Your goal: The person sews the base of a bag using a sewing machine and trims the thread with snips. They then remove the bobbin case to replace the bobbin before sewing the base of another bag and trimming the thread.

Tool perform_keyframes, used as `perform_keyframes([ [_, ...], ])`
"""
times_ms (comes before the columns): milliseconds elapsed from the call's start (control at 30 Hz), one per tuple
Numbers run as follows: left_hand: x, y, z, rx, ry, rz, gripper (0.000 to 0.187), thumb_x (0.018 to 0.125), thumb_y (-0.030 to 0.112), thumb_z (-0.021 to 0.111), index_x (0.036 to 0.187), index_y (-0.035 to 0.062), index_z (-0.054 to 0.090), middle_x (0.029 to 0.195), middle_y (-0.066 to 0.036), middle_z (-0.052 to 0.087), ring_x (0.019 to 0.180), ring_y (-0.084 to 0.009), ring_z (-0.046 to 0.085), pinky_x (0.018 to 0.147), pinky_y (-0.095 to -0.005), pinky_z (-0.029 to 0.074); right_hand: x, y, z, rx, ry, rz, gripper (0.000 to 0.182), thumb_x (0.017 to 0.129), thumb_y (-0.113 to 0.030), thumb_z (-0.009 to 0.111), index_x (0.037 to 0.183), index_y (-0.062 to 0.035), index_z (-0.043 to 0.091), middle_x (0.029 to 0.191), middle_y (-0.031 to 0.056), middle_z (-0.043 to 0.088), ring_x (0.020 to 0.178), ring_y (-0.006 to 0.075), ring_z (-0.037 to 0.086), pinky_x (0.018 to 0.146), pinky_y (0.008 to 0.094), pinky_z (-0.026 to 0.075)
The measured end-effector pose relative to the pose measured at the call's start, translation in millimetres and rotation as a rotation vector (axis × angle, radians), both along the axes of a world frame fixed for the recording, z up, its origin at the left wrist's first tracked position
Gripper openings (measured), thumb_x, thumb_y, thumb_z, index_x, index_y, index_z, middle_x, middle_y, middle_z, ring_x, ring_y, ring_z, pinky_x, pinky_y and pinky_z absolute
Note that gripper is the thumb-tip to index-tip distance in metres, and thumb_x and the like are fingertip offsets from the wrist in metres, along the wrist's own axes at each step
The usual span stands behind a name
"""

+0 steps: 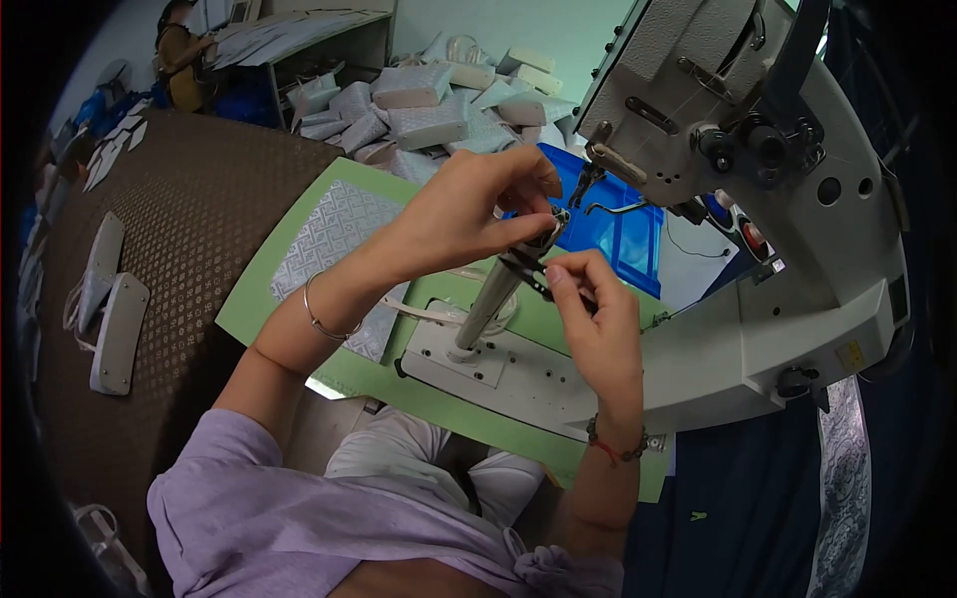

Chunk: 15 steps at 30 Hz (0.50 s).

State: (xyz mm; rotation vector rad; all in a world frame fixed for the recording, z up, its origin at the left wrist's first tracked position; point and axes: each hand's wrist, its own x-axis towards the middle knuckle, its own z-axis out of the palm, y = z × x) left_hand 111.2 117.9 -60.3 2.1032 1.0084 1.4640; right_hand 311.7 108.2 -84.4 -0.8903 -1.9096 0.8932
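My left hand is at the top of the upright metal post of a sewing machine, thumb and fingers closed round something small I cannot make out. Just below and to the right, my right hand grips a dark, slim tool whose tip points at the post head. The machine's needle and presser parts hang above and right of both hands. A silver patterned panel lies on the green table, partly behind my left forearm.
A blue bin stands behind the post. Many silver patterned bags are heaped at the back. A brown patterned surface with white pieces is at the left. A person stands at a far table.
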Motion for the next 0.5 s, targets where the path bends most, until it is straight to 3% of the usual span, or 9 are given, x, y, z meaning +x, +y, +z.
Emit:
perform_keyframes([
  [100,-3.3,-13.6,-1.8,0.017,0.014,0.016,0.021,0.08,0.004,0.073,0.096,0.0015,0.06,0.082,-0.006,0.068,0.075,-0.0125,0.067,0.067,-0.0241,0.052,23.2,-5.7,-50.6,-0.165,-0.086,0.044,0.013,0.096,-0.012,0.056,0.096,0.0008,0.061,0.076,0.0004,0.06,0.067,0.0038,0.052,0.059,0.021,0.042],
  [167,-9.0,-30.4,-9.5,0.048,-0.016,-0.005,0.02,0.08,0.003,0.073,0.095,0.0012,0.06,0.083,-0.005,0.068,0.076,-0.0117,0.067,0.069,-0.0247,0.052,45.4,-3.4,-130.2,-0.337,-0.123,-0.06,0.015,0.096,-0.013,0.054,0.098,0.0003,0.06,0.075,0.0026,0.061,0.065,0.0077,0.054,0.058,0.0237,0.044],
  [233,-8.1,-49.3,-21.5,0.008,-0.087,-0.092,0.017,0.082,0.003,0.073,0.094,0.0012,0.061,0.083,-0.004,0.068,0.076,-0.0108,0.066,0.069,-0.0249,0.052,61.3,-5.0,-230.7,-0.287,-0.237,-0.286,0.016,0.096,-0.014,0.053,0.102,0.0001,0.059,0.079,0.0071,0.063,0.068,0.0158,0.06,0.062,0.0293,0.047],
  [300,-1.2,-61.7,-36.4,-0.113,-0.18,-0.166,0.016,0.082,0.002,0.072,0.094,0.0016,0.062,0.084,-0.004,0.067,0.077,-0.0103,0.066,0.07,-0.0243,0.052,71.4,-10.4,-313.3,-0.171,-0.208,-0.399,0.02,0.094,-0.012,0.055,0.109,-0.001,0.06,0.093,0.0135,0.066,0.085,0.0236,0.064,0.075,0.0327,0.05],
  [333,2.5,-61.4,-46.6,-0.158,-0.215,-0.221,0.015,0.084,0.003,0.07,0.097,0.0015,0.062,0.087,-0.004,0.068,0.079,-0.0105,0.065,0.071,-0.0241,0.051,78.1,-17.4,-315.5,-0.162,-0.219,-0.397,0.02,0.094,-0.012,0.055,0.109,-0.001,0.06,0.093,0.0135,0.066,0.085,0.0236,0.064,0.075,0.0327,0.05],
  [400,6.0,-62.1,-57.0,-0.184,-0.213,-0.275,0.013,0.085,0.005,0.067,0.098,0.0021,0.064,0.09,-0.004,0.068,0.081,-0.0113,0.064,0.071,-0.0256,0.05,88.3,-25.9,-309.2,0.212,-0.418,-0.299,0.027,0.092,-0.01,0.057,0.117,-0.0011,0.059,0.111,0.0163,0.064,0.104,0.0264,0.062,0.089,0.0326,0.047],
  [467,8.4,-62.1,-59.9,-0.075,-0.18,-0.289,0.012,0.085,0.005,0.068,0.097,0.0025,0.065,0.089,-0.004,0.067,0.081,-0.0133,0.064,0.071,-0.0271,0.05,112.7,-28.7,-189.3,0.193,-0.212,-0.272,0.031,0.091,-0.01,0.059,0.121,-0.0017,0.059,0.122,0.0161,0.061,0.114,0.0262,0.058,0.098,0.0332,0.043],
  [500,9.0,-62.6,-60.6,0.011,-0.133,-0.309,0.011,0.085,0.005,0.068,0.096,0.0029,0.066,0.088,-0.004,0.067,0.081,-0.0153,0.064,0.07,-0.0287,0.049,132.6,-38.3,-115.1,0.309,-0.071,-0.388,0.03,0.093,-0.011,0.057,0.12,0.0011,0.059,0.124,0.0154,0.059,0.114,0.0247,0.057,0.098,0.0347,0.043],
])
